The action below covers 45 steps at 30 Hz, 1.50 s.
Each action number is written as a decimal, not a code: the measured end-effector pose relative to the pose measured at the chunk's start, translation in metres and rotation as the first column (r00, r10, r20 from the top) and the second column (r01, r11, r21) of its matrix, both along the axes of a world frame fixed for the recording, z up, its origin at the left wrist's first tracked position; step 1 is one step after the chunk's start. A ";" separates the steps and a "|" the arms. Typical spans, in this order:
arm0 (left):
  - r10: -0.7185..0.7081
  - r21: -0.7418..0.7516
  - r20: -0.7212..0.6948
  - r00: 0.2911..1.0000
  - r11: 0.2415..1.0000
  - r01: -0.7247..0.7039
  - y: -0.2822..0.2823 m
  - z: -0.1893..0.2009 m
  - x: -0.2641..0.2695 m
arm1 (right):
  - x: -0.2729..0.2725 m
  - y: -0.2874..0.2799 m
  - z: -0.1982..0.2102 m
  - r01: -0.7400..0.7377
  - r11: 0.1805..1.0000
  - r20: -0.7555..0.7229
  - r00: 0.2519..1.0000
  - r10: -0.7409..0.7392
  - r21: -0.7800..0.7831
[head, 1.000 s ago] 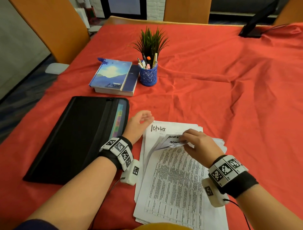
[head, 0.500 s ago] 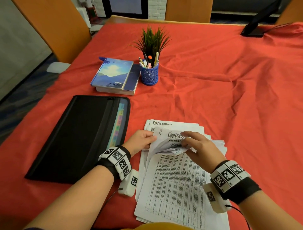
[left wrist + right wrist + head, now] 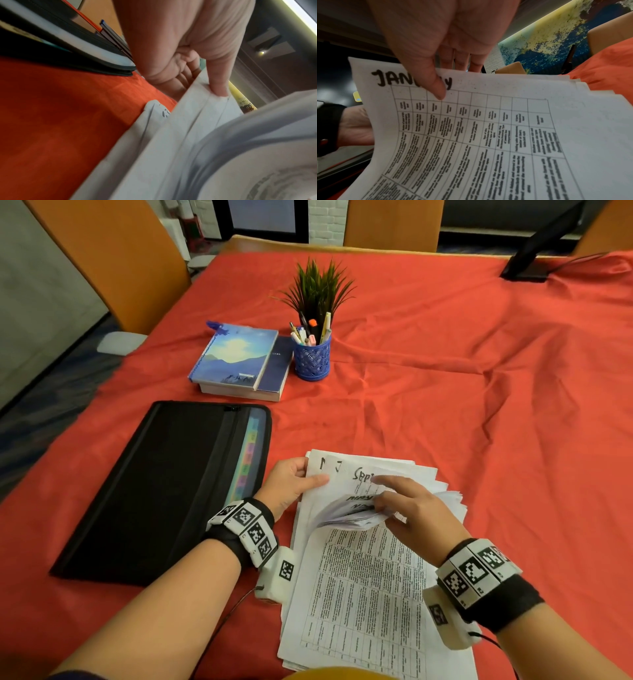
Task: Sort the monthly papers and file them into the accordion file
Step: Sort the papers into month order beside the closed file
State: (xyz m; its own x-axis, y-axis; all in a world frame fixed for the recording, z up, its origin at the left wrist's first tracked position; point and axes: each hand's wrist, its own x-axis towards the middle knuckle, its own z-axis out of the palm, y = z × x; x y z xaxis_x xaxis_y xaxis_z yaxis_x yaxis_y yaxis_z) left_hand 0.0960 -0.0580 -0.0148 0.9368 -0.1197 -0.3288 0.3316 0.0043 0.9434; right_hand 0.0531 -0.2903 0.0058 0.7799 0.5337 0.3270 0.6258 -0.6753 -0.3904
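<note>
Since half a second ago the left hand [image 3: 291,484] has slid up along the left edge of the papers [image 3: 363,587], and the bent-back bundle under the right hand [image 3: 416,517] has curled further, hiding the far sheets' headings except the start of "Sep".

Head view: the papers lie on the red surface [image 3: 479,405] in front of the person, long axis running away from them. The black accordion file [image 3: 154,487] lies flat just to their left, parallel, its coloured tabs along the side facing the papers — so the left hand is the nearer one. Books [image 3: 239,361] and a pen cup [image 3: 312,356] stand beyond.

Left wrist view: the left thumb [image 3: 217,82] presses onto the lifted sheet edges with the fingers [image 3: 183,75] curled beneath, clamped on them.

Right wrist view: the right thumb [image 3: 435,81] pins a table sheet headed "JANUARY", partly covered, against fingers [image 3: 462,60] behind it — clamped on the bundle of top edges.

Judging by this, sorting is at an early stage; nothing visibly sits in the file, which lies leftward of both hands.
</note>
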 end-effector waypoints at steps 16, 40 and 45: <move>-0.193 -0.079 0.042 0.980 0.977 0.196 -0.007 0.010 -0.003 | 0.000 -0.001 0.009 -0.061 0.998 0.015 0.998 0.061 0.008; -0.176 0.356 0.371 0.912 0.934 0.035 0.004 0.015 -0.001 | 0.004 -0.005 0.004 -0.051 0.999 -0.064 0.997 0.051 0.007; -0.362 0.021 -0.141 0.921 0.929 0.369 0.008 -0.001 -0.006 | 0.005 0.000 0.002 -0.035 0.999 -0.076 0.996 0.036 0.015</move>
